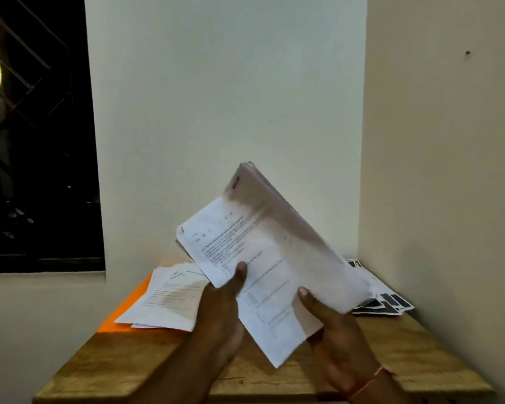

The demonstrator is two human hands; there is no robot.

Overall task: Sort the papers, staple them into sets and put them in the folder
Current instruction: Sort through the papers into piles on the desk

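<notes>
Risk: we hold the sheaf [263, 252] only along its lower edge, and we can't tell if it's stapled. Top sheets could slide out and drop into the loose pile [169, 298] lying partly over the orange folder [120, 313], mixing sets. Left hand [219, 313] pinches the near-left edge, thumb on top. Right hand [333, 336] grips the lower right edge, thumb on top too. Sheaf is up off the table [129, 363], tilted, far corner high. White printed pages with text and boxed tables; right side blurred. No stapler in view.

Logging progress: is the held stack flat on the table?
Raised and tilted; left hand and right hand hold the stack above the table.
</notes>
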